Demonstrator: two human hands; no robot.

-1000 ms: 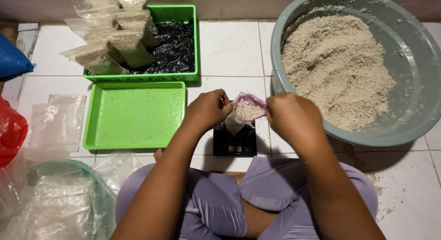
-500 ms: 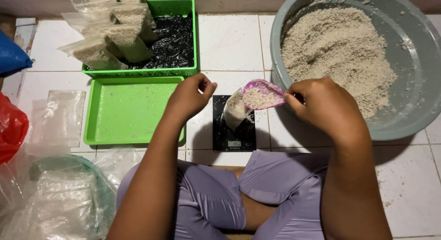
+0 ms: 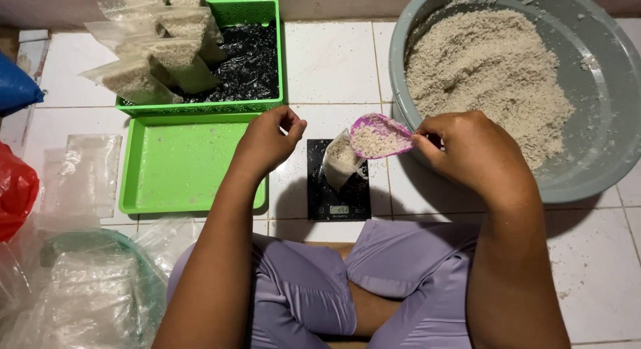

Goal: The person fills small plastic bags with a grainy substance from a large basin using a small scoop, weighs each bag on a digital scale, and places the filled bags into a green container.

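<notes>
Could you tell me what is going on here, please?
A person sitting cross-legged on a tiled floor is portioning pale grain. The right hand holds a small purple scoop of grain above a clear plastic bag standing on a black digital scale. The left hand is raised beside the bag, apart from it. A large grey basin of grain sits to the right. Filled bags lie in the far green tray; the near green tray holds none.

- Right hand grips a pink scoop of grain over a small bag on the black scale.
- Left hand hovers empty, just left of it.
</notes>
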